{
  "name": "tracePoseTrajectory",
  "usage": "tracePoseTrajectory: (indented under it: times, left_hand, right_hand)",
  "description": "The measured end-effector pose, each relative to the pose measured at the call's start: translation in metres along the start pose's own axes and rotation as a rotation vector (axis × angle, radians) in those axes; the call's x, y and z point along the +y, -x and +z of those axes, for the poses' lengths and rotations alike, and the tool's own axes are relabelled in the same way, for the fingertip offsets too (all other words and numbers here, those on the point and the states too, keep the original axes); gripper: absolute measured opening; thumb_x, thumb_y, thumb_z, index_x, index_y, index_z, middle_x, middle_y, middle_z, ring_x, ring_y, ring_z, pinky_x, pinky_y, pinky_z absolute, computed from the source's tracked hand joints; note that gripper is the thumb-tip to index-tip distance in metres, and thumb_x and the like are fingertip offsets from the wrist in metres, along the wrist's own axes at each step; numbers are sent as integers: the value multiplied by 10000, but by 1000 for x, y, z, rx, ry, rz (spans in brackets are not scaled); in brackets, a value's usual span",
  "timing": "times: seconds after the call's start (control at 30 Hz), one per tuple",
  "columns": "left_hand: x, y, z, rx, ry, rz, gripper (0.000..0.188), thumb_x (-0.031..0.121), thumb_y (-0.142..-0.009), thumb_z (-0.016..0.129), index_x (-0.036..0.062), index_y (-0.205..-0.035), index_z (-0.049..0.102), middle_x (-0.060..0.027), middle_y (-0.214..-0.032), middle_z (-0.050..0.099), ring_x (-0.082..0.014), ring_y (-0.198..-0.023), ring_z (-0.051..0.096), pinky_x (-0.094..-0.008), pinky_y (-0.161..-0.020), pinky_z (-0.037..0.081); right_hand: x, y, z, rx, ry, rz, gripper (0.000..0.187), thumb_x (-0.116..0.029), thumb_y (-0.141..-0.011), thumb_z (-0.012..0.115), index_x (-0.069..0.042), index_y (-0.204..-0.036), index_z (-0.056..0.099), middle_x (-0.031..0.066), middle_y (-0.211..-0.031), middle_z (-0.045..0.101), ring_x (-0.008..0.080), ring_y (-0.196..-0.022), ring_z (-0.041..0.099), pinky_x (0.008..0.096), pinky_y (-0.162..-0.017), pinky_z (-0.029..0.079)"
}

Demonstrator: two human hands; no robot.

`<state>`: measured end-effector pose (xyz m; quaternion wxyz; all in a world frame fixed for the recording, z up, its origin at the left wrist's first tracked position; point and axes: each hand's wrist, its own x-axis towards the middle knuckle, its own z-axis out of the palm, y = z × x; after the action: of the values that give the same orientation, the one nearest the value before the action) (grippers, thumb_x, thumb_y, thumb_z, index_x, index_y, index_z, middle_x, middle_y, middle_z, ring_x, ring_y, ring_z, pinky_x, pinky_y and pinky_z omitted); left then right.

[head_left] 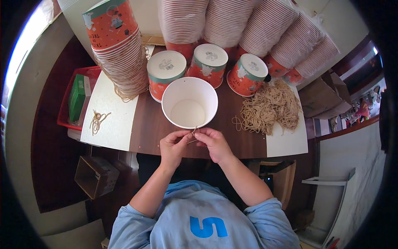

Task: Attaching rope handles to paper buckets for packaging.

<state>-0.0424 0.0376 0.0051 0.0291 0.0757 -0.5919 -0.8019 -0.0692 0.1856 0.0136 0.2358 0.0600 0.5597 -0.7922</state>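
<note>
An open paper bucket (190, 99) stands upright at the middle of the table, its white inside facing up. At its near rim a thin tan cord (196, 130) is pinched between my fingertips. My left hand (172, 148) is closed on the cord from the left, thumb against forefinger. From the right, my right hand (214, 144) also pinches it, close to the left fingertips. Whether the cord passes through the bucket's wall is hidden by the fingers. A tangled heap of tan cords (273, 108) lies to the right of the bucket.
Three upturned orange-and-green buckets (167, 65) stand behind. A tall leaning stack of corded buckets (120, 62) rises at the left, near a few loose cords (98, 121). Plastic-wrapped bucket stacks (227, 25) line the back. A red crate (66, 112) and a cardboard box (96, 177) sit left of the table.
</note>
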Motion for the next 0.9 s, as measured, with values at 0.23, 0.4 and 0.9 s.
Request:
tracePoseTrajectory:
  times: [0.23,0.4,0.9]
  left_hand:
    - [-1,0,-1,-13,17,-2,122,-10,-845,624,-50,-958,647,-114,-915,672,-155,-827,649,-267,-773,529]
    - [-7,-3,-4,-22,-25,1,137,3,-840,631,-45,-967,640,-98,-910,668,-137,-822,637,-252,-766,516]
    - [13,-8,1,-136,-105,-181,146,115,-856,646,-23,-904,656,-26,-816,654,-68,-737,578,-205,-671,469]
  right_hand:
    - [2,-2,-3,45,190,-88,142,-148,-893,588,-32,-960,633,20,-875,641,74,-774,568,220,-690,457]
    - [1,-3,-4,135,443,-233,174,-155,-877,602,15,-909,616,61,-831,658,102,-756,594,256,-695,480]
    - [-10,5,3,177,774,-560,109,-99,-798,646,-3,-808,594,117,-807,614,224,-672,613,321,-583,484]
